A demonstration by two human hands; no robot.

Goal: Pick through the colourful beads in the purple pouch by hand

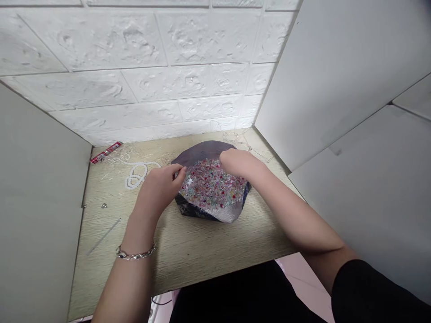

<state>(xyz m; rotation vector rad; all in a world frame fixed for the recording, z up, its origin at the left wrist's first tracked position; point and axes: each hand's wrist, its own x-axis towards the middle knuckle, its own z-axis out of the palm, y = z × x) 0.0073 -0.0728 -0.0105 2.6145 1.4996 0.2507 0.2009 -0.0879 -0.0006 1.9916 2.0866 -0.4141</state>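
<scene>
A dark pouch, spread wide like a bowl with a silvery inside, holds a heap of small mixed beads, mostly pink, red and clear. At its left rim is my left hand, thumb and forefinger pinched together; what is between the tips is too small to name. A white star-like piece lies among the beads close to those fingertips. My right hand is curled over the far right part of the heap, its fingertips hidden behind the hand. A chain bracelet circles my left wrist.
On the wooden tabletop lie a white beaded strand, a red packet with clear strands, a thin rod and a small metal piece. Thin beaded loops sit behind the pouch. Brick wall and panels enclose the table.
</scene>
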